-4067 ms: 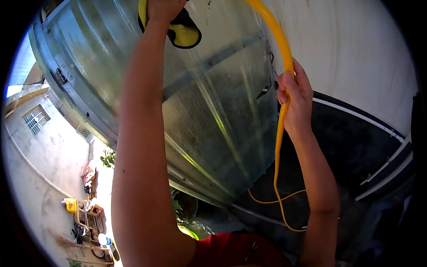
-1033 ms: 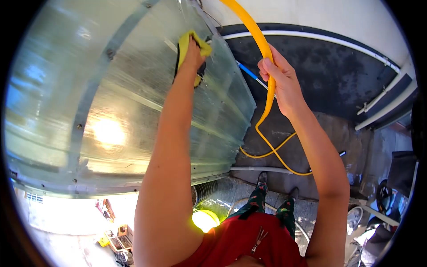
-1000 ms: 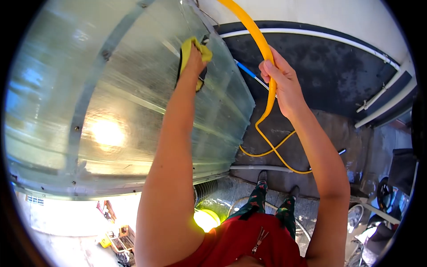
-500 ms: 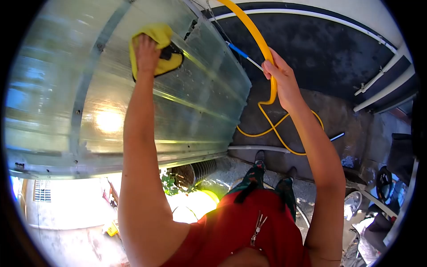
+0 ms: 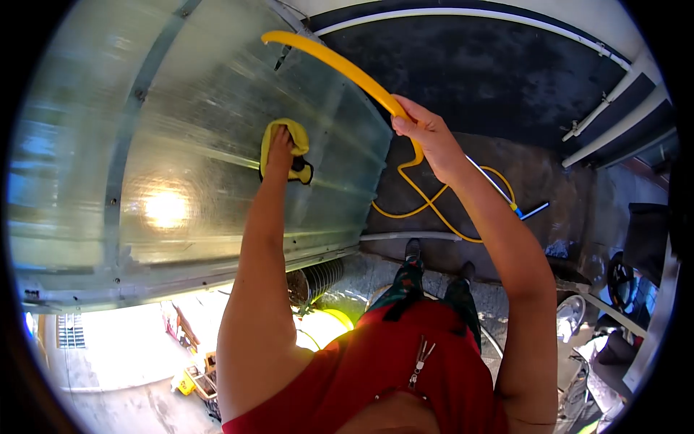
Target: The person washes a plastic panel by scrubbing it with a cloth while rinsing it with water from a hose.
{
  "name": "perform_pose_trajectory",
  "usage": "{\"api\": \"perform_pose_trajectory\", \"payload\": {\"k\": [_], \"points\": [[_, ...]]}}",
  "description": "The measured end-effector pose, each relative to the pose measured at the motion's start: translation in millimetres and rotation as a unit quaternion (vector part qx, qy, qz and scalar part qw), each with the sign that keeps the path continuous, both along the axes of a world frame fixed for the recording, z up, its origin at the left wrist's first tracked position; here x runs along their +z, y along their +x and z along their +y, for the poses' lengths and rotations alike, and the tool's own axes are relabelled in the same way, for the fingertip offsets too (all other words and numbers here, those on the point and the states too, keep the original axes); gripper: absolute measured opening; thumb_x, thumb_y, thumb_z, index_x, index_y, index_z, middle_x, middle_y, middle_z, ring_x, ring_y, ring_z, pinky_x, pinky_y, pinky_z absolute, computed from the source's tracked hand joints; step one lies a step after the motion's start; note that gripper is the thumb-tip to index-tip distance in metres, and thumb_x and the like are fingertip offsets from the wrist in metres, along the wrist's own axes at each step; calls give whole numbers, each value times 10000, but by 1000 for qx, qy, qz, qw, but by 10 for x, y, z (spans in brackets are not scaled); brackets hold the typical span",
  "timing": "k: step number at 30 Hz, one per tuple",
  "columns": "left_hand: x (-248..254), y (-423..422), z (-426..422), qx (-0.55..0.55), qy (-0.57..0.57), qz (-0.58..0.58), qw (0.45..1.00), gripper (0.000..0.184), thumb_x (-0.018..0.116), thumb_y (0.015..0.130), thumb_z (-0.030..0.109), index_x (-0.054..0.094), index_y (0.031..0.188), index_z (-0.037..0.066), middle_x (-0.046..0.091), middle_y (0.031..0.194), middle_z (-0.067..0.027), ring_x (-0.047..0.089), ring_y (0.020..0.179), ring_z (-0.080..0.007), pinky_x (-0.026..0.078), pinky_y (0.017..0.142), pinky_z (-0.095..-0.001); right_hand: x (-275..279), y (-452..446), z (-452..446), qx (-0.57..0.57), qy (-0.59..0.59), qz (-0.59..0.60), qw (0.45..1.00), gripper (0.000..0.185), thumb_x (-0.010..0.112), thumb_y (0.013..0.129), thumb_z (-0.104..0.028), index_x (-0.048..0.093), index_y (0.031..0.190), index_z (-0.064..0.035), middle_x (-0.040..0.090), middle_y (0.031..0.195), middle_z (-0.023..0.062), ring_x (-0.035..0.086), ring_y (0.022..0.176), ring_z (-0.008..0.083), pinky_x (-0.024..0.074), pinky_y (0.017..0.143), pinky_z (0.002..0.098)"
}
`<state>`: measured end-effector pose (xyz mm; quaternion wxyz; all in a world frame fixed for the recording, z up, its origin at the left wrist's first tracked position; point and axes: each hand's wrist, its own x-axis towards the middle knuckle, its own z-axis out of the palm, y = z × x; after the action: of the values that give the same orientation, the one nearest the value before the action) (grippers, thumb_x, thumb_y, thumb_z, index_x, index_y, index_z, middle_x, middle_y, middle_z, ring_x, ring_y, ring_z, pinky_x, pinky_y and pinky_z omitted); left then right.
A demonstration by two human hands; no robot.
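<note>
My left hand (image 5: 280, 152) presses a yellow cloth (image 5: 300, 137) with dark edging against a large translucent ribbed panel (image 5: 210, 94). Its fingers are bunched into the fabric. In my right hand (image 5: 428, 137) is a yellow hose (image 5: 340, 65), gripped a short way below its free end. That end points left, in front of the panel's upper part. No water can be made out coming from it. The rest of the hose trails down to loops on the dark floor (image 5: 463, 163).
A pole with a blue joint (image 5: 517, 212) and a crossbar lies near the hose loops. White pipes (image 5: 499, 14) run along the dark wall. A black corrugated pipe (image 5: 318, 281) is below the panel's edge. Assorted items, including a black wheel (image 5: 620, 282), crowd the right side.
My left hand has slid the cloth down and to the right over the panel. My right hand has shifted left and slightly down, bringing the hose's free end into view.
</note>
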<state>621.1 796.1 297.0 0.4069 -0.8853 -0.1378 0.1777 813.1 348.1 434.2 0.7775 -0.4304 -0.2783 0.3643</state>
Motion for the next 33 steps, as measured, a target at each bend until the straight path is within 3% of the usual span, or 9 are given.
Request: {"api": "perform_pose_trajectory", "payload": {"k": [3, 7, 10, 15, 17, 21, 24, 28, 33], "points": [[-50, 20, -235, -36, 9, -32, 999, 424, 544, 890, 270, 568, 1281, 107, 358, 1489, -88, 148, 1452, -279, 123, 1177, -509, 23, 16, 22, 3, -18, 18, 1000, 461, 634, 924, -162, 517, 1349, -26, 552, 1027, -39, 477, 940, 54, 372, 868, 214], [621, 186, -282, -69, -20, -177, 982, 378, 560, 852, 242, 608, 1185, 69, 429, 1427, -113, 234, 1420, -295, 134, 1169, -535, 305, 79, 146, -21, 33, 14, 999, 473, 612, 923, -131, 490, 1365, -15, 528, 972, -34, 467, 900, 68, 374, 846, 224], [1409, 391, -145, -137, 50, -268, 952, 388, 567, 818, 236, 614, 1156, 51, 481, 1375, -128, 301, 1386, -307, 126, 1166, -552, 682, 105, 209, -35, 25, -1, 999, 488, 591, 933, -146, 458, 1381, -8, 510, 927, -19, 452, 857, 84, 371, 829, 225], [3023, 640, -186, -116, 108, -351, 923, 465, 531, 887, 308, 539, 1293, 83, 438, 1420, -90, 278, 1402, -275, 126, 1162, -547, 895, 146, 344, -42, 60, -9, 997, 505, 582, 943, -162, 432, 1404, -20, 511, 917, -1, 454, 845, 88, 370, 830, 214], [3692, 707, -242, -111, 146, -387, 903, 512, 588, 838, 347, 559, 1282, 95, 454, 1413, -89, 275, 1405, -277, 135, 1160, -551, 938, 138, 411, -36, 67, -11, 997, 500, 578, 947, -157, 433, 1405, -21, 513, 919, -1, 456, 847, 88, 371, 832, 213], [4976, 891, -156, -169, 236, -447, 846, 478, 515, 888, 380, 576, 1261, 87, 485, 1388, -102, 320, 1384, -295, 151, 1148, -563, 932, 126, 588, -46, 86, 11, 995, 466, 622, 929, -161, 506, 1357, -17, 538, 951, -30, 459, 853, 77, 380, 819, 225], [5849, 1037, -127, -167, 312, -414, 839, 487, 437, 939, 432, 577, 1270, 104, 479, 1411, -81, 308, 1396, -271, 157, 1152, -542, 902, 122, 705, -47, 92, 15, 995, 455, 597, 938, -145, 491, 1362, -17, 530, 936, -14, 457, 850, 87, 378, 818, 224], [6644, 1343, -65, -138, 346, -396, 839, 582, 361, 957, 506, 505, 1366, 118, 418, 1469, -61, 259, 1421, -230, 133, 1165, -505, 885, 94, 791, -54, 77, 18, 995, 436, 534, 963, -113, 447, 1377, -8, 498, 900, 16, 447, 842, 107, 368, 815, 221], [7123, 1806, -124, -24, 421, -423, 802, 721, 307, 946, 583, 489, 1376, 34, 398, 1481, -105, 217, 1434, -266, 93, 1175, -483, 719, 124, 718, -99, 53, 34, 993, 424, 495, 967, -98, 437, 1377, -3, 484, 888, 17, 430, 831, 111, 360, 812, 239]]}}
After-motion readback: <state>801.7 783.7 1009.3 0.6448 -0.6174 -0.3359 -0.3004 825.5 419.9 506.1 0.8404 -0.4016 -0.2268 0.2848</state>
